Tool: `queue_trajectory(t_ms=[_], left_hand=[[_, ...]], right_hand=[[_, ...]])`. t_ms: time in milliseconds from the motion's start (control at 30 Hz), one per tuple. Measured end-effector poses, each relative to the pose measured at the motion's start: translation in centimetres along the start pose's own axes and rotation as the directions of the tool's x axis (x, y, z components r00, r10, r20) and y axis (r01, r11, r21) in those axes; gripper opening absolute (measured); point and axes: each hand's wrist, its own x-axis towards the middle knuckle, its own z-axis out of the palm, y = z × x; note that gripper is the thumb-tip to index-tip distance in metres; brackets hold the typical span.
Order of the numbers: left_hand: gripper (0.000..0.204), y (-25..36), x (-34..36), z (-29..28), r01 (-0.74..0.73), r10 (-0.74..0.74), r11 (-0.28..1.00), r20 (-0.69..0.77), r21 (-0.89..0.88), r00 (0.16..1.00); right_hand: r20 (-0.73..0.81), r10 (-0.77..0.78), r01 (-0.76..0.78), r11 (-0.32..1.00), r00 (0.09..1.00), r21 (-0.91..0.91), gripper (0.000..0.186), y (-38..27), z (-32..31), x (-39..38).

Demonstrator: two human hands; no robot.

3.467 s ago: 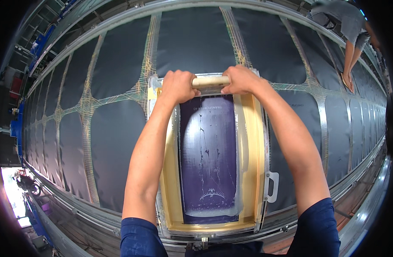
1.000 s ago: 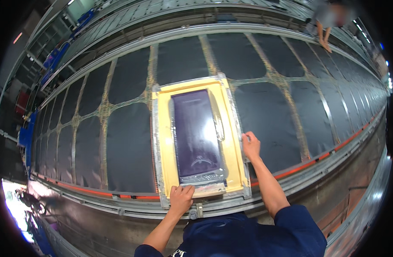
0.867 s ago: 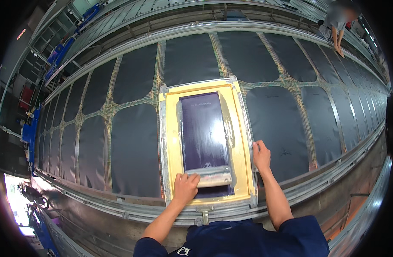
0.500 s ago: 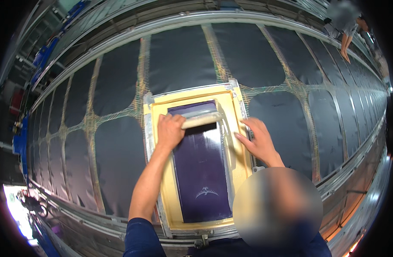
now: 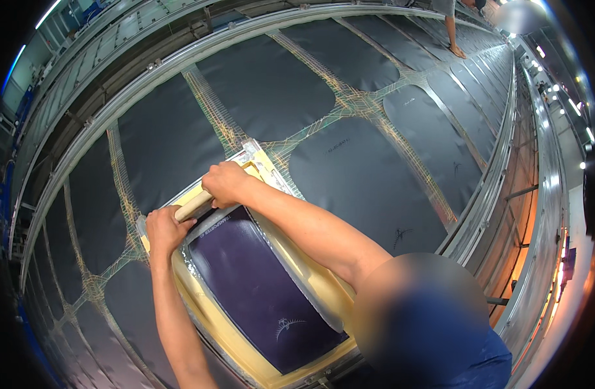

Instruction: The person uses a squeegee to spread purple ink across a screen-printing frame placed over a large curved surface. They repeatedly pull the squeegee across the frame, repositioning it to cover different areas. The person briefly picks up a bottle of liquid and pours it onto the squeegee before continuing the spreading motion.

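A squeegee with a pale wooden handle [image 5: 194, 206] lies across the far end of a screen-printing frame [image 5: 206, 318]. My left hand [image 5: 166, 230] is closed around the handle's left end. Around its right end my right hand [image 5: 226, 184] is wrapped, and the forearm crosses over the frame's right side. Yellow lines the frame's inner border, and its dark purple mesh [image 5: 258, 279] bears a pale emblem [image 5: 290, 324] near the close end. The squeegee's blade is mostly hidden by the handle and my hands.
Beneath the frame, a long table carries rows of dark fabric panels [image 5: 369, 175] divided by strips of coloured threads. A metal rail [image 5: 200, 48] borders its far side. At the far right, another person's hand [image 5: 457, 50] reaches over the table. A round blur hides the lower right.
My right hand, open before, has taken hold of the squeegee's right end. My left hand keeps its grip near the other end. The view has turned, and the frame appears tilted.
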Motion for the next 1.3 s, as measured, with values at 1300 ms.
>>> queue_trajectory(t_ms=[1300], left_hand=[[0.026, 2.6, -7.0, 0.4, 0.008, -0.007, 0.999, -0.017, 0.044, 1.000]], right_hand=[[0.079, -0.022, 0.027, 0.997, 0.997, -0.074, 0.033, -3.4, -0.4, -6.9]])
